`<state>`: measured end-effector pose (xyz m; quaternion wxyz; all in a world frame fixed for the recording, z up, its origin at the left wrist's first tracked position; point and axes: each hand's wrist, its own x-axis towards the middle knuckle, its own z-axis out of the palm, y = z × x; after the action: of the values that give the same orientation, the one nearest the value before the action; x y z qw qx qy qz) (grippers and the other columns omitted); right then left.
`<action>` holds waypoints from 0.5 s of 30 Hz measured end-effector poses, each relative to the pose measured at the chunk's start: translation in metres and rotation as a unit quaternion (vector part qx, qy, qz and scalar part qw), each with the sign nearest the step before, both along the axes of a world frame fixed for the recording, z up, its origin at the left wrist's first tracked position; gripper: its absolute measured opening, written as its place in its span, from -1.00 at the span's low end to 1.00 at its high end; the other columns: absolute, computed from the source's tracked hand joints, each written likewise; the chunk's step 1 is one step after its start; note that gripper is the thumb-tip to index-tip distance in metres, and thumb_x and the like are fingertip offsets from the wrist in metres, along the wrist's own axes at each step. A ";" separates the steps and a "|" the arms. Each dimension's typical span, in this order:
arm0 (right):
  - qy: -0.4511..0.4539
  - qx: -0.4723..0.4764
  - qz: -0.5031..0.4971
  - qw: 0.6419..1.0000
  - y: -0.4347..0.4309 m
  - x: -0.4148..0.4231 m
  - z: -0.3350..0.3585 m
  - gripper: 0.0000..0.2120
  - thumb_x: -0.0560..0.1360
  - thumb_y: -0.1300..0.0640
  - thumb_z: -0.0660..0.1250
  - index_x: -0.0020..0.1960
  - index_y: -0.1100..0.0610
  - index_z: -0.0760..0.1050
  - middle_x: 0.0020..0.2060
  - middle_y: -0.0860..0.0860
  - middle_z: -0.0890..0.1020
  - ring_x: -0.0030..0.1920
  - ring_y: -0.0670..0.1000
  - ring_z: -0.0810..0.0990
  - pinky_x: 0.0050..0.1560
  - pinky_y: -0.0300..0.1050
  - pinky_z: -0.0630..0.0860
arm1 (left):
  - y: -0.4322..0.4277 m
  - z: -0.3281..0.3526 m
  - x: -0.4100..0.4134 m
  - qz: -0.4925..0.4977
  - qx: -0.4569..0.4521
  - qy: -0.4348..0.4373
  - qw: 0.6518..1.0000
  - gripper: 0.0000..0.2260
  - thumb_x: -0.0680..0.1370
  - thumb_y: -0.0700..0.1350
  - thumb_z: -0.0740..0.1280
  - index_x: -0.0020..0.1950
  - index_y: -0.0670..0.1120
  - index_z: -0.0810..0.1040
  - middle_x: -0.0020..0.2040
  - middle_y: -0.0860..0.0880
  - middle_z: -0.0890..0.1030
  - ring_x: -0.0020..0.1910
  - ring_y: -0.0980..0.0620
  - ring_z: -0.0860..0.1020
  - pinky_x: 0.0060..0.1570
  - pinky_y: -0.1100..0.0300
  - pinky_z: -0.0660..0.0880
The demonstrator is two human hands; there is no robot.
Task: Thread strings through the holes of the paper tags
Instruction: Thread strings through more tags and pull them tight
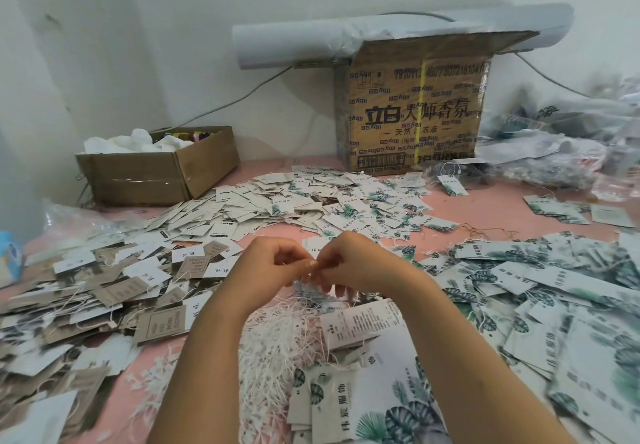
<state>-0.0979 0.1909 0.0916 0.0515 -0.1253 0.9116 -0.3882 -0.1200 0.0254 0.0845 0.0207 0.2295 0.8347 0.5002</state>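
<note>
Leaf-print tags (346,405) lay stacked at 6 o'clock, closest to the lens, btw the two forearms. White strings (277,339) sat in a loose heap just above and left of that stack, also btw the forearms. At centre, L hand (273,263) and R hand (356,260) met fingertip to fingertip, fingers curled in a narrow pinch. Whatever they pinched was too small and blurred to tell. Pale blurred tag (313,286) showed just under the R fingers; couldn't tell if it was held. Brown and white tags (114,291) w/ strings attached spread at 8–9 o'clock. White tag heap (311,197) sat at 12, more leaf tags (536,281) at 3–4. Small cardboard box (156,173) stood at 10, printed carton (415,114) at 1, plastic bags (554,152) at 2. All sat on pink cloth (485,208).
</note>
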 end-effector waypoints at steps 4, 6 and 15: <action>0.017 -0.029 0.014 0.999 0.003 0.001 0.003 -0.91 0.46 0.22 0.36 -0.21 0.11 0.57 -0.41 -0.01 0.60 -0.49 -0.14 0.54 -0.36 -0.12 0.54 | 0.003 0.001 0.001 0.016 -0.005 0.003 1.000 -0.91 0.52 -0.15 0.37 -0.19 -0.05 0.60 -0.36 0.10 0.60 -0.43 0.22 0.45 -0.30 0.35 0.42; 0.027 -0.042 0.021 0.999 0.003 0.002 0.005 -0.90 0.44 0.18 0.41 -0.24 0.06 0.56 -0.43 -0.02 0.59 -0.51 -0.16 0.51 -0.40 -0.21 0.50 | 0.005 0.001 0.003 0.013 -0.009 -0.002 1.000 -0.90 0.53 -0.12 0.35 -0.18 -0.07 0.59 -0.33 0.07 0.60 -0.42 0.21 0.45 -0.28 0.32 0.41; 0.081 -0.084 -0.076 0.990 0.014 -0.001 0.008 -0.86 0.47 0.18 0.39 -0.27 0.08 0.60 -0.55 -0.08 0.57 -0.56 -0.17 0.43 -0.46 -0.30 0.42 | 0.005 0.002 0.005 -0.002 0.040 -0.050 0.998 -0.81 0.54 -0.02 0.30 -0.18 -0.11 0.53 -0.39 0.04 0.62 -0.43 0.13 0.39 -0.39 0.35 0.34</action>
<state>-0.0992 0.2050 0.0996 -0.0627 -0.0909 0.8840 -0.4543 -0.1150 0.0309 0.0868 0.0538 0.2069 0.8113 0.5442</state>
